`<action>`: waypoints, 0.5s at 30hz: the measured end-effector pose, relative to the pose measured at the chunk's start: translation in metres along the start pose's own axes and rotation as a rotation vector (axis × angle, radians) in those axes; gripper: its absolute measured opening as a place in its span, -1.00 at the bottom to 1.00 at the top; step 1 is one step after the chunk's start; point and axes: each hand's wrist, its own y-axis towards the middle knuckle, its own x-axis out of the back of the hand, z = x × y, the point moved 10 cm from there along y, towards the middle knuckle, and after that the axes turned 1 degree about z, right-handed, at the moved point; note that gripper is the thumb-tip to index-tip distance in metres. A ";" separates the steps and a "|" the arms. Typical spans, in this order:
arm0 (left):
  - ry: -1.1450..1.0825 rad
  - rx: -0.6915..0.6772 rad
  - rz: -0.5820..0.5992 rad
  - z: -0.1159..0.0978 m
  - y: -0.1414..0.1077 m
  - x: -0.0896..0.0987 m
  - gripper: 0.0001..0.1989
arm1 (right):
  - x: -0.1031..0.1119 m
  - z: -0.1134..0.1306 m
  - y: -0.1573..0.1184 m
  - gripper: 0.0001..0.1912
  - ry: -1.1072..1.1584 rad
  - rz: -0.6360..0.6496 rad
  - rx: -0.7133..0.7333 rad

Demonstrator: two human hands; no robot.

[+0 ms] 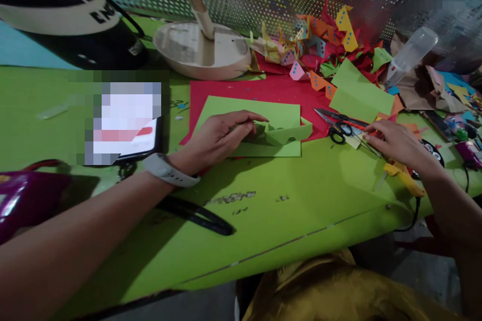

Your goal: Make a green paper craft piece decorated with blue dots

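Observation:
My left hand [222, 135] rests over a light green paper sheet [233, 105], its fingers bent around the near end of a folded green paper strip [288, 133]. The strip stands partly raised and casts a shadow on the sheet. Under the sheet lies red paper [199, 91]. To the right, my right hand [393, 140] is low over the table with thumb and fingers drawn together. Beside its fingertips lie black-handled scissors [337, 133] and a thin black-and-orange tool [356, 122]. What those fingers grip, if anything, is hidden.
A yellow glue gun [404, 176] with a cord is below my right hand. Folded colored paper pieces [327, 35], a clear bottle [414, 52] and a fan base [203, 55] stand behind. A phone [150, 138] and black strap [203, 216] lie left.

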 end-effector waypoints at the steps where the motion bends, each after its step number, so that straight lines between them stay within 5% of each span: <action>1: 0.002 0.005 -0.005 0.001 0.000 0.000 -0.60 | -0.001 0.001 0.009 -0.71 -0.046 -0.001 0.003; 5: -0.010 -0.004 -0.041 0.002 0.000 0.003 -0.63 | -0.004 0.007 0.024 -0.71 -0.115 0.008 0.029; 15: 0.003 -0.018 -0.064 0.000 0.001 0.004 -0.65 | -0.029 0.001 0.009 -0.82 -0.191 0.273 -0.017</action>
